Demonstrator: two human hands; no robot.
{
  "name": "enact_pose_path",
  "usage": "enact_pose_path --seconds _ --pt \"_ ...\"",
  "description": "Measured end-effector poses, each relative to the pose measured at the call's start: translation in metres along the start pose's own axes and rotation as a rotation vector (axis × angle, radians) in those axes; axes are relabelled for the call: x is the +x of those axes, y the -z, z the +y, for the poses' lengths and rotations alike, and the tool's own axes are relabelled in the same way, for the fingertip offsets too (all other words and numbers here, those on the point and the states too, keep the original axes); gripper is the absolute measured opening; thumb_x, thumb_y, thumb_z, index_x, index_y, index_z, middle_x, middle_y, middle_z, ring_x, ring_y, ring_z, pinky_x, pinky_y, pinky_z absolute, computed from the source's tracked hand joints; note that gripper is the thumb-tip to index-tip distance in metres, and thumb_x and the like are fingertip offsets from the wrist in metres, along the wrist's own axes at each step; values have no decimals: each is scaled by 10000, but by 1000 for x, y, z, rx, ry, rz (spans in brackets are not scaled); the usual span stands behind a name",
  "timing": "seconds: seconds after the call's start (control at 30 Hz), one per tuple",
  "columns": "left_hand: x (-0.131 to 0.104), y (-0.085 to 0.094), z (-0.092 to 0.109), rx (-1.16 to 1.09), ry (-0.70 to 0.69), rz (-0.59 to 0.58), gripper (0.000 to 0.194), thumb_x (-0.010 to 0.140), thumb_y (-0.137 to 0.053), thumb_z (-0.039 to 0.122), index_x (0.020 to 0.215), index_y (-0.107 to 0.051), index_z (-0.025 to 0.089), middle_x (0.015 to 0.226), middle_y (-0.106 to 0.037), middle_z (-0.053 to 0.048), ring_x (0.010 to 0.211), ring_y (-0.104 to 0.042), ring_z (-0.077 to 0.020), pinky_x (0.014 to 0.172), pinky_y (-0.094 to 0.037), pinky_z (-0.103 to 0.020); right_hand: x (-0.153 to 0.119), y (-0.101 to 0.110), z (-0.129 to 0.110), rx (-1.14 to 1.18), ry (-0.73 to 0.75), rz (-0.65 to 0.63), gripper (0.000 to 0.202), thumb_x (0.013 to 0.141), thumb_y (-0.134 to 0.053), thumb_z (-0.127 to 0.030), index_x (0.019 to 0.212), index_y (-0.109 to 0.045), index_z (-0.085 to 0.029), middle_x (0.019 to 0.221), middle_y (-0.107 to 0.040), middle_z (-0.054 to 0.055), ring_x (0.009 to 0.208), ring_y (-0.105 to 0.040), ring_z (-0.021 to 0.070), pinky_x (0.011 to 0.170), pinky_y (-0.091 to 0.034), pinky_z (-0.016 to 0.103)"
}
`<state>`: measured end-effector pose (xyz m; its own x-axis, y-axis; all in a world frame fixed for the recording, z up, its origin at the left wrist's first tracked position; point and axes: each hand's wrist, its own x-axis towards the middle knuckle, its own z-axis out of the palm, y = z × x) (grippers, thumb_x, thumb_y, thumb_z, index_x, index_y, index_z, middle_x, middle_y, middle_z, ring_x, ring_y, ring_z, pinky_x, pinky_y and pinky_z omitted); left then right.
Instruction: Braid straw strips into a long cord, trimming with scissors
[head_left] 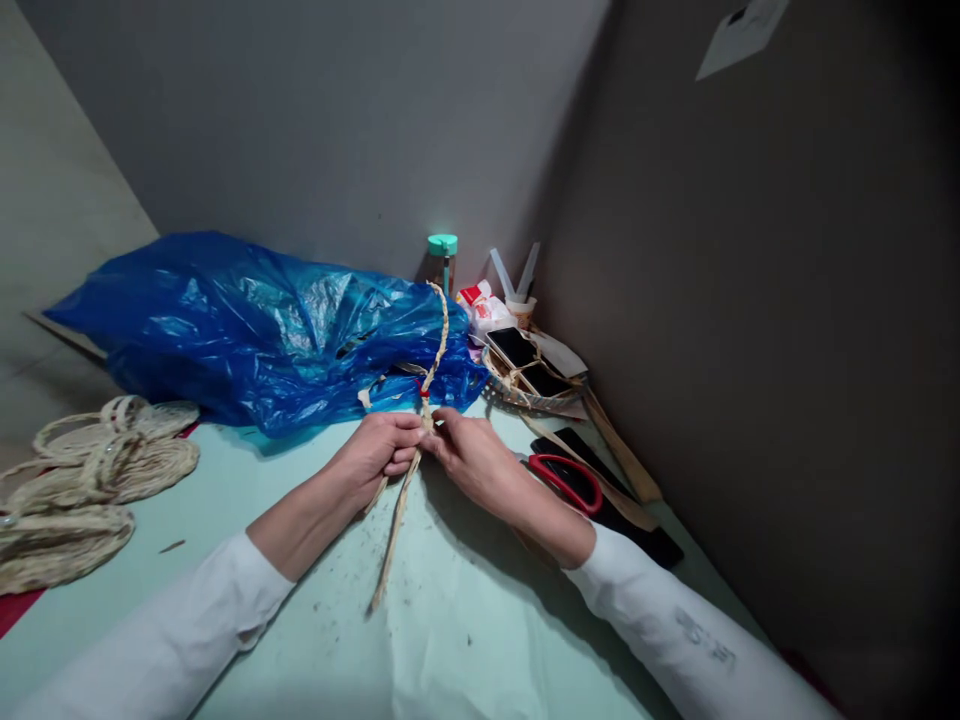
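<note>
A tan braided cord (442,345) of plant fibre runs down from the blue plastic bag towards my hands, with a small red tie round it just above them. My left hand (384,448) pinches the braid from the left, fingers curled. From the right, my right hand (469,452) closes thumb and fingers on the same spot, nearly touching the left. Below the hands loose fibre strands (394,545) hang toward me over the pale green table. The exact pinch point is partly hidden by the fingers.
Behind lies a large blue plastic bag (247,320). Woven straw sandals (112,455) sit at the left. On the right are red-handled scissors (566,480), a basket (525,400) with a phone (525,360), and a bottle with a green lid (442,245). Walls close in behind and right.
</note>
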<state>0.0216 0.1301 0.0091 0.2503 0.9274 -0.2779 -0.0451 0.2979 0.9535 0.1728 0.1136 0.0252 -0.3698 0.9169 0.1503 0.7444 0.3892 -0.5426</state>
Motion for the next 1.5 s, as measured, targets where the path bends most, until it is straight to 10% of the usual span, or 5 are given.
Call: enact_pose_path --seconds 0.5,0.77,1.07,1.3,1.5 --pt "-12 -1 15 872 -300 195 284 673 -534 108 408 -478 191 445 -433 9 523 -383 -144 562 -199 -291 11 -13 3 -50 -66 -35 224 816 -422 -159 696 -611 -150 627 -592 52 576 -427 133 562 -224 271" --pt "-22 -13 8 1131 -406 303 267 774 -557 181 515 -623 202 557 -595 -81 552 -492 -208 571 -222 -305 16 -21 19 353 -65 -43 320 869 -429 -283 585 -511 -160 552 -414 -33 573 -374 105 549 -240 233" --pt "-32 -14 28 1214 -320 220 233 805 -518 184 624 -664 181 628 -653 -103 608 -557 -236 575 -262 -309 16 -29 26 586 -157 -40 297 819 -485 -292 567 -557 -151 513 -465 -27 522 -389 92 517 -250 223" --pt "-46 -50 -4 1173 -393 255 327 705 -461 -9 901 -699 100 904 -673 -206 682 -587 -274 624 -346 -337 14 -24 19 910 -290 -145 223 813 -475 -248 758 -640 -107 512 -437 -35 429 -290 68 422 -176 211" --pt "-40 -33 12 1074 -410 175 240 756 -581 216 518 -570 190 575 -557 -60 552 -479 -197 584 -296 -315 14 -20 17 1110 -305 -116 130 780 -527 -156 687 -607 -113 554 -513 -20 477 -388 64 456 -255 186"
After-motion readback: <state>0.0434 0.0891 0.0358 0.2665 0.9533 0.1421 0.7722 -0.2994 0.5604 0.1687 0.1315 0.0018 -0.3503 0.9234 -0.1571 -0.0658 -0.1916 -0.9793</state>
